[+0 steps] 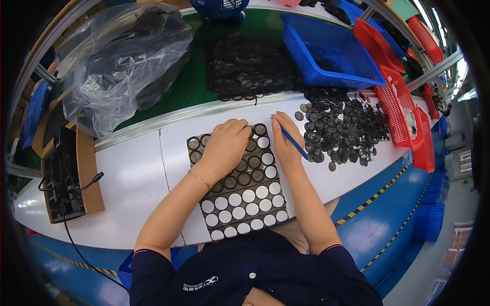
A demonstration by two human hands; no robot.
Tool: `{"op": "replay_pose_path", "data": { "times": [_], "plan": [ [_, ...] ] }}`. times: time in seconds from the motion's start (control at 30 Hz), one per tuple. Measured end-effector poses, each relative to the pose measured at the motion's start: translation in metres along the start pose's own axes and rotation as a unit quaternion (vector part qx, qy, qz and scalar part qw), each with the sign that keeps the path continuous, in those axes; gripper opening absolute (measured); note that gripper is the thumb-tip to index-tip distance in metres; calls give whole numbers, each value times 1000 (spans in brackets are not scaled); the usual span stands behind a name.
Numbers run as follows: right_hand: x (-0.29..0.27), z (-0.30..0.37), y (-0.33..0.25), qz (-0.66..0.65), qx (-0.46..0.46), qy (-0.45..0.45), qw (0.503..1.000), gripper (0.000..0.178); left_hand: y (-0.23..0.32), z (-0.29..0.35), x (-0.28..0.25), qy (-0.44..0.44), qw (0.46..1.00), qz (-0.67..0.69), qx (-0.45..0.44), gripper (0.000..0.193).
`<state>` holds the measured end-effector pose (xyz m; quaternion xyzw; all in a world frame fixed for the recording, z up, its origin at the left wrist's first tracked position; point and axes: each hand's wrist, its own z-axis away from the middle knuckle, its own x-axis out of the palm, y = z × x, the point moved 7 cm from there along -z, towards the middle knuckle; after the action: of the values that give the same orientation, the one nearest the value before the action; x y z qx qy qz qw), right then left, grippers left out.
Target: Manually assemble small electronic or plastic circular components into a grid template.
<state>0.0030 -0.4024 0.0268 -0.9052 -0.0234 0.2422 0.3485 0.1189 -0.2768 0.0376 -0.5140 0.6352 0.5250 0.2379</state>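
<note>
A dark tray (232,198) with rows of round holes lies on the white table in front of me. White discs (238,212) fill the nearer rows and part of the right side; the other holes look grey or brownish. My left hand (227,147) rests over the far part of the tray, its fingers bent together at the holes; what they hold, if anything, is hidden. At the tray's right edge, my right hand (287,138) is closed around a slim blue pen-like stick (294,138), which slants down to the right.
Loose dark round pieces (344,125) are heaped right of my right hand. Beyond lie a black pile (250,64), a blue basket (332,76) and a clear plastic bag (109,84). Red baskets (398,102) line the right edge. A cardboard box with cables (92,188) stands left.
</note>
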Motion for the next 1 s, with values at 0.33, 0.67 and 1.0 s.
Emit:
{"op": "replay_pose_path", "data": {
  "times": [0.33,0.67,1.0],
  "plan": [
    [23,22,21,-170,289,-193,922,24,10,33,15,-16,995,-102,-11,45],
    [22,21,17,-156,257,-191,935,23,8,33,17,-4,996,-84,-13,46],
    [24,23,19,-169,272,-195,927,23,7,33,18,-7,997,-80,-16,46]
  ]
}}
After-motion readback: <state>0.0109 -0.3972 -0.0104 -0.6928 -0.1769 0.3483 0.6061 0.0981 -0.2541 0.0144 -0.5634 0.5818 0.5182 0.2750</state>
